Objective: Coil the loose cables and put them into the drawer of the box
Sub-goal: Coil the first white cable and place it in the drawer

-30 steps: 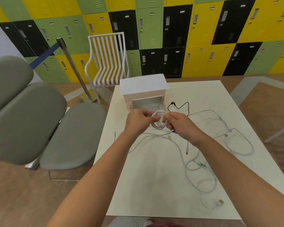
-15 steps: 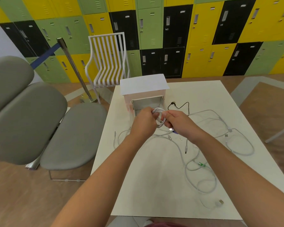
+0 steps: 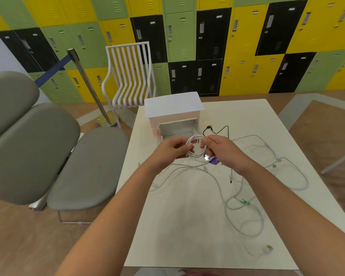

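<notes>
Lockers in yellow, green and black back a white table [image 3: 187, 236]. Above its middle, a white coiled cable [image 3: 195, 146] hangs in the air just in front of the open drawer [image 3: 177, 130] of the white box [image 3: 173, 105]. The left hand [image 3: 172, 149] pinches the coil at nine o'clock, the right hand [image 3: 219, 149] at three. The loop stands roughly upright, its face toward the camera, its longer span running nine to three. To finish well, I would keep both pinches firm so the turns stay stacked, tuck the tail, then lower it flat into the drawer. Loose white cables [image 3: 253, 196] sprawl from three to five o'clock; a black cable [image 3: 219, 130] lies at one.
</notes>
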